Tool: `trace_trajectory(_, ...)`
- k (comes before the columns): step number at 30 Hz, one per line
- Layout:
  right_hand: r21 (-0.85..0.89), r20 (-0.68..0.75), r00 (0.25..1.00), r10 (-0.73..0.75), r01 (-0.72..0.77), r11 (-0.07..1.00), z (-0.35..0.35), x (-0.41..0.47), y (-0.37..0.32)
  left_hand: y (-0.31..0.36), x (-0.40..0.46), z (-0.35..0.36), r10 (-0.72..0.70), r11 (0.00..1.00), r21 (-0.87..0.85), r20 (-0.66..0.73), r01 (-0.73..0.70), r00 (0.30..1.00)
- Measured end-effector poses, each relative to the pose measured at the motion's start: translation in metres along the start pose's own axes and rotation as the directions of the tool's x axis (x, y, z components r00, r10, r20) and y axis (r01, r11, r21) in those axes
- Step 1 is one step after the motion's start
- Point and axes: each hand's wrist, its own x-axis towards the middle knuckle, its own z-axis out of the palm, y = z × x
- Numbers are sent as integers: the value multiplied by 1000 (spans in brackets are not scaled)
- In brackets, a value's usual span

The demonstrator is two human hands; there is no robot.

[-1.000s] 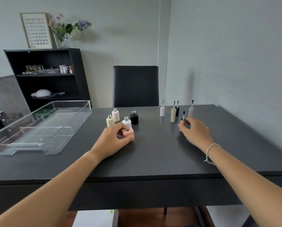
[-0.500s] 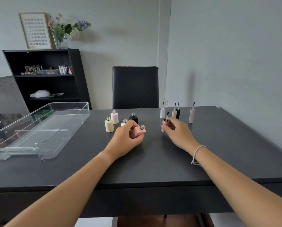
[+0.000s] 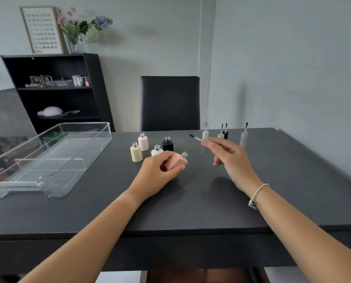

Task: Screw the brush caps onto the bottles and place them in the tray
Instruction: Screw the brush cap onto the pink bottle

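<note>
Sitting at the far left of the dark table [image 3: 191,205] is a clear tray [image 3: 48,160]. Right of it stand four uncapped bottles [image 3: 136,153]. Your left hand [image 3: 158,174] grips a pink bottle [image 3: 177,161], tilted with its neck pointing right. Your right hand [image 3: 229,158] pinches a pink brush cap [image 3: 197,138], bristles aimed left. Four more brush caps [image 3: 243,137] stand upright behind it.

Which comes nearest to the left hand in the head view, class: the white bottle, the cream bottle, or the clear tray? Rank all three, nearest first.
1. White bottle: right behind the knuckles of the left hand.
2. Cream bottle: a little farther, to the left.
3. Clear tray: farthest, at the table's left side.
</note>
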Motion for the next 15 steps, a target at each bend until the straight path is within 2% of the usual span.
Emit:
trace_trajectory(5, 93, -33, 999, 11, -8, 996, -1, 0, -2, -2, 1, 1, -16, 1000, 15, -3, 16, 1000)
trace_trajectory(9, 52, 8, 999, -32, 32, 998, -2, -4, -3, -3, 1, 1, -17, 1000, 23, -12, 17, 1000)
trace_trajectory(15, -18, -1, 999, -38, 38, 999, 1, -7, -4, -2, 1, 1, -16, 1000, 0, -4, 16, 1000)
